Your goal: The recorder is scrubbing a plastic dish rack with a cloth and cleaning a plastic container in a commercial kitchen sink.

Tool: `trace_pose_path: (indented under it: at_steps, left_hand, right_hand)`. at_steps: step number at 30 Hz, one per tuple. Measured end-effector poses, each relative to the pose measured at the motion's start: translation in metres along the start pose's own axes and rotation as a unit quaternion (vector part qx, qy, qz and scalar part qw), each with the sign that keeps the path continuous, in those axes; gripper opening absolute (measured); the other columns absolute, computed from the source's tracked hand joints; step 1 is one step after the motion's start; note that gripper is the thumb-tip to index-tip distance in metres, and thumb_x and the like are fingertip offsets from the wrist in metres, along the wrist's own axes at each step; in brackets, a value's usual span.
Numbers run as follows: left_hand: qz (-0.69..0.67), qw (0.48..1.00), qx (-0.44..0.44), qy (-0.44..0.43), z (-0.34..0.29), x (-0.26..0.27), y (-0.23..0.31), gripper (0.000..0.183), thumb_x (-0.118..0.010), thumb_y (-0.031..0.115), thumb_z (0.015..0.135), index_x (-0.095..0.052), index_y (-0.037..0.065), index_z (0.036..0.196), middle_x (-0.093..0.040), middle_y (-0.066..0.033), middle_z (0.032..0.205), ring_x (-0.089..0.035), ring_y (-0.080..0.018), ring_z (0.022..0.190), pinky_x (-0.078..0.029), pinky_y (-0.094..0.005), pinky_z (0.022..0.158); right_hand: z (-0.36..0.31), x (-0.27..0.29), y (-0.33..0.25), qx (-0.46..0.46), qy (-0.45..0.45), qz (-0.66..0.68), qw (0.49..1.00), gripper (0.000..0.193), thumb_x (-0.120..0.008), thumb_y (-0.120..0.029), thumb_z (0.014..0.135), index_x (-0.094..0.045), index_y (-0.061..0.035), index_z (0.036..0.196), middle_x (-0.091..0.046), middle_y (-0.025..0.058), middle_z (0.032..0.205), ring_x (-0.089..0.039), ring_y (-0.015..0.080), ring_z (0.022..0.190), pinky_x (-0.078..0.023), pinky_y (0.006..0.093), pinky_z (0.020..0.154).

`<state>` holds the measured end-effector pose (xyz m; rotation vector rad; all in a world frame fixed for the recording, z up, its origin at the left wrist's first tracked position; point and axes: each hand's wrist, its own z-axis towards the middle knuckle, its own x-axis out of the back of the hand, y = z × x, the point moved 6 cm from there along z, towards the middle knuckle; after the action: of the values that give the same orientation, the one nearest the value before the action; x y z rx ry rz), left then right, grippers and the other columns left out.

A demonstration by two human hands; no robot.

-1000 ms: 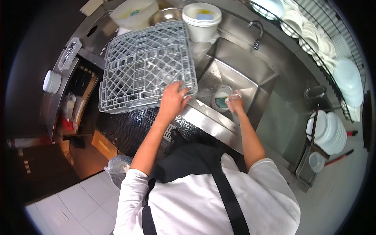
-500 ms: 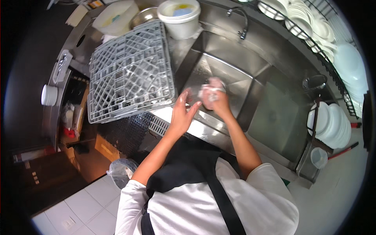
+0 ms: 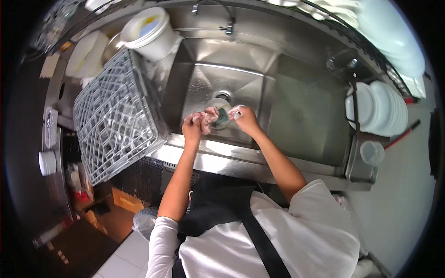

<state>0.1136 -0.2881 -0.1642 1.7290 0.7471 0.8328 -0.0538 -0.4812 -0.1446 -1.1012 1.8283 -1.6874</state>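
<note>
My left hand [image 3: 192, 130] is closed on a crumpled pinkish cloth [image 3: 211, 116] over the left sink basin [image 3: 190, 95]. Across from it, my right hand [image 3: 244, 120] is curled, with whitish suds on its fingers. Whatever lies between those fingers is too small to make out. Below and between the hands is a pale round container [image 3: 217, 103] with a green scouring pad [image 3: 222, 116] in it. The basin's drain [image 3: 224, 96] shows just beyond.
A grey dish rack [image 3: 116, 116] stands left of the basin, near a white bucket [image 3: 150, 37]. The right basin [image 3: 308, 111] holds murky water. White plates [image 3: 378, 109] stand upright at the right, above a clear plastic cup [image 3: 372, 153]. A faucet [image 3: 229, 27] hangs at the back.
The view has shifted. The pinkish cloth, earlier at my right hand, is now in my left hand, which has closed. My hands have moved apart, and the container with the green pad shows between them.
</note>
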Motion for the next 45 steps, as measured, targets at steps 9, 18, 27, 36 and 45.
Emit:
trace_pose_path:
  at_steps: [9, 18, 27, 36, 45]
  left_hand:
    - [0.212, 0.952, -0.213, -0.066, -0.058, 0.013, 0.081, 0.034, -0.069, 0.008, 0.097, -0.067, -0.001, 0.129, -0.069, -0.0214, 0.127, -0.069, -0.0346, 0.112, -0.054, -0.0453, 0.099]
    - [0.521, 0.725, -0.407, 0.195, -0.100, 0.120, 0.178, 0.053, -0.071, 0.020, 0.097, -0.057, 0.005, 0.146, -0.053, -0.0255, 0.150, -0.052, -0.0436, 0.136, -0.040, -0.0527, 0.114]
    - [0.644, 0.656, -0.339, 0.199, -0.097, 0.158, 0.123, 0.060, -0.068, 0.027, 0.100, -0.050, 0.004, 0.152, -0.053, -0.0295, 0.148, -0.051, -0.0442, 0.137, -0.041, -0.0526, 0.113]
    - [0.666, 0.708, -0.126, 0.196, -0.136, 0.129, 0.149, 0.065, -0.071, 0.033, 0.097, -0.050, 0.005, 0.152, -0.044, -0.0258, 0.159, -0.043, -0.0417, 0.146, -0.037, -0.0476, 0.120]
    - [0.610, 0.717, -0.173, 0.290, -0.143, 0.104, 0.139, 0.080, -0.080, 0.024, 0.085, -0.045, 0.008, 0.155, -0.043, -0.0248, 0.159, -0.040, -0.0430, 0.148, -0.036, -0.0544, 0.120]
  right_hand:
    - [-0.130, 0.179, -0.027, 0.039, 0.295, -0.112, 0.948, 0.021, -0.061, -0.002, 0.092, -0.076, -0.0056, 0.107, -0.077, 0.0142, 0.101, -0.076, 0.0270, 0.089, -0.059, 0.0365, 0.081]
    - [-0.396, 0.387, -0.023, -0.084, 0.587, -0.346, 0.727, 0.015, -0.067, -0.019, 0.093, -0.081, -0.0143, 0.097, -0.077, 0.0125, 0.101, -0.073, 0.0334, 0.096, -0.056, 0.0432, 0.085]
    - [-0.439, 0.669, 0.073, -0.280, 0.566, -0.447, 0.633, 0.059, -0.075, -0.038, 0.087, -0.062, -0.0075, 0.136, -0.072, 0.0222, 0.121, -0.068, 0.0441, 0.114, -0.052, 0.0523, 0.099]
    - [-0.390, 0.743, 0.175, -0.115, 0.262, -0.657, 0.698, 0.046, -0.062, -0.026, 0.099, -0.064, -0.0023, 0.138, -0.063, 0.0217, 0.141, -0.060, 0.0400, 0.128, -0.046, 0.0494, 0.111]
    - [-0.424, 0.715, 0.106, -0.133, 0.480, -0.316, 0.808, 0.050, -0.051, -0.041, 0.107, -0.069, 0.0007, 0.128, -0.071, 0.0216, 0.120, -0.067, 0.0322, 0.096, -0.053, 0.0410, 0.088]
